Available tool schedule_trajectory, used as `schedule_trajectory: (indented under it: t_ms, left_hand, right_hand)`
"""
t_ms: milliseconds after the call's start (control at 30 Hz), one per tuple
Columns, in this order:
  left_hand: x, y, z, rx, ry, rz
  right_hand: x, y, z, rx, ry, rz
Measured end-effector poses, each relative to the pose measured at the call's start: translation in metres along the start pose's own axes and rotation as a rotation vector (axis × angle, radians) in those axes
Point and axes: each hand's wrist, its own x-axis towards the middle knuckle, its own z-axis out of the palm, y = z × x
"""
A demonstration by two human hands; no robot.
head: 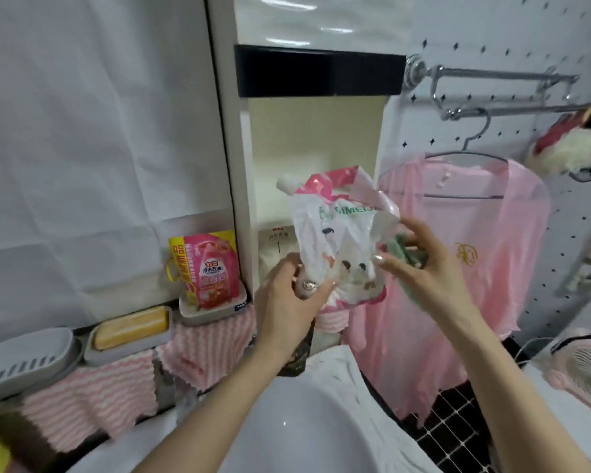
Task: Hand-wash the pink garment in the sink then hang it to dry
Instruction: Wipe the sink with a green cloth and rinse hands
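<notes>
The pink garment (pixel 475 268) hangs on a metal hanger (pixel 471 148) hooked over the chrome towel rail (pixel 512 109) at the right. Above the white sink (pixel 304 428), both hands are on a crumpled white-and-pink detergent pouch (pixel 335 230) whose white spout points up and left. My left hand (pixel 284 302) grips the pouch's lower left part together with a small round brownish cap. A dark patterned pack (pixel 297 356) reaches down below that hand. My right hand (pixel 427 268) holds a green item against its palm while its fingertips touch the pouch's right side.
A pink refill bag (pixel 209 268) stands in a white holder on the ledge. Beside it are a yellow soap bar (pixel 132 327) in a tray and an empty grey tray (pixel 21 356). Pink striped cloths (pixel 93 401) drape over the ledge. A pink fan (pixel 584 367) sits at the right.
</notes>
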Motion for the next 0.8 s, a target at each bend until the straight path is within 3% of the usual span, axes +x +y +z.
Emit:
schedule_trajectory:
  t_ms: [100, 233, 467, 567, 633, 733, 800]
  left_hand:
    - [0.054, 0.017, -0.002, 0.172, 0.132, 0.087]
    - [0.115, 0.027, 0.004, 0.334, 0.176, 0.113]
    - [0.156, 0.023, 0.020, 0.678, 0.039, -0.014]
    - [0.165, 0.030, 0.021, 0.756, 0.002, -0.087]
    - [0.164, 0.034, 0.020, 0.865, 0.037, -0.017]
    - [0.155, 0.025, 0.022, 1.083, 0.061, 0.265]
    - [0.154, 0.018, 0.020, 1.131, 0.034, 0.286]
  right_hand:
    - [0.046, -0.007, 0.017, -0.038, -0.097, -0.074]
    - [0.102, -0.009, 0.048, -0.070, -0.043, -0.189]
    - [0.149, 0.013, 0.087, -0.021, -0.030, -0.170]
    - [0.163, 0.013, 0.097, -0.197, -0.088, -0.104]
    - [0.169, 0.012, 0.100, -0.330, -0.093, -0.064]
    - [0.172, 0.017, 0.101, -0.338, -0.066, -0.018]
    - [0.173, 0.021, 0.103, -0.384, -0.096, -0.018]
